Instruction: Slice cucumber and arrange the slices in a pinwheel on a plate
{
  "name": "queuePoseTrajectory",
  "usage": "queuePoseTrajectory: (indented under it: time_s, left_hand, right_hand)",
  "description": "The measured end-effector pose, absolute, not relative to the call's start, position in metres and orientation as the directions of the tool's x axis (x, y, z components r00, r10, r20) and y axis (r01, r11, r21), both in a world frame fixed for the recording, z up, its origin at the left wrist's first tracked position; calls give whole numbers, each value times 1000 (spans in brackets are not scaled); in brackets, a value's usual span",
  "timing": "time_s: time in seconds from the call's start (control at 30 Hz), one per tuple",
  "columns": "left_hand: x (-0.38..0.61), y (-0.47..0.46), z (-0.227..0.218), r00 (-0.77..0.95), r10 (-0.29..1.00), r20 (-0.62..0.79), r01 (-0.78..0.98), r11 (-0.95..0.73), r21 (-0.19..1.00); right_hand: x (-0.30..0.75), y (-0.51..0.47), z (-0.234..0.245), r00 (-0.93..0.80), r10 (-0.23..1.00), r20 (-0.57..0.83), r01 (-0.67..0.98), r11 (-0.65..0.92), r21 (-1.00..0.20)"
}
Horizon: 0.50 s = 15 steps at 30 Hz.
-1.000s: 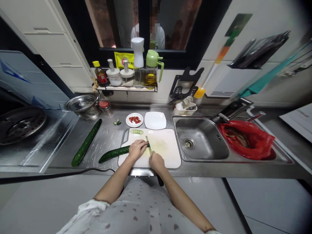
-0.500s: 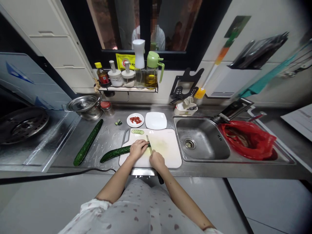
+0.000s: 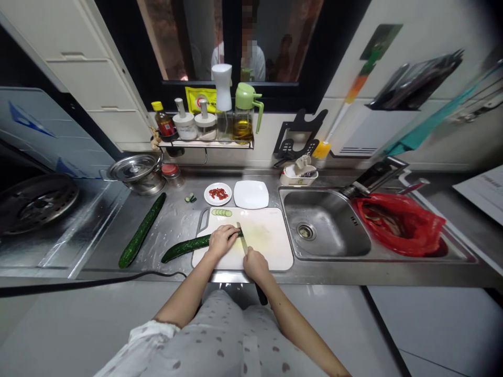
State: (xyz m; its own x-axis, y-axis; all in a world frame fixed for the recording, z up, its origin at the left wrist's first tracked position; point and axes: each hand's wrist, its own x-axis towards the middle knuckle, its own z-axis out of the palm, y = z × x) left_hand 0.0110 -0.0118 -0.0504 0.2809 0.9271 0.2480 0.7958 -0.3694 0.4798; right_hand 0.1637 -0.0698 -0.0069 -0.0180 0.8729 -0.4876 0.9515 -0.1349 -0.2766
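Observation:
My left hand [image 3: 222, 240] is closed over the right end of a dark green cucumber [image 3: 186, 248], pressing it on the white cutting board [image 3: 271, 246]. The cucumber's other end sticks out past the board's left edge. In my right hand [image 3: 256, 264] is a knife [image 3: 242, 240], its blade upright against the cucumber's cut end beside my left fingers. The knife's black handle shows below my right wrist. A short row of thin cucumber slices [image 3: 222, 212] lies at the board's top left. A second whole cucumber [image 3: 142, 230] rests on the steel counter to the left.
Behind the board stand a small plate of chopped red pieces [image 3: 218, 194] and a white square plate [image 3: 251, 194]. Cucumber end pieces [image 3: 190, 198] lie left of them. The sink [image 3: 326, 225] adjoins the board's right side, with a red plastic bag [image 3: 404, 222] beyond. A lidded pot [image 3: 137, 173] stands back left.
My right hand and the knife have shifted slightly right and down. My left hand stays in place on the cucumber.

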Motion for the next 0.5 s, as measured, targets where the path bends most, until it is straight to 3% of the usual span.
queuePoseTrajectory:
  time_s: [0.5]
  left_hand:
    - [11, -13, -49, 286, 931, 227, 799, -362, 480]
  right_hand:
    - [155, -43, -1, -11, 871, -490, 948, -147, -282]
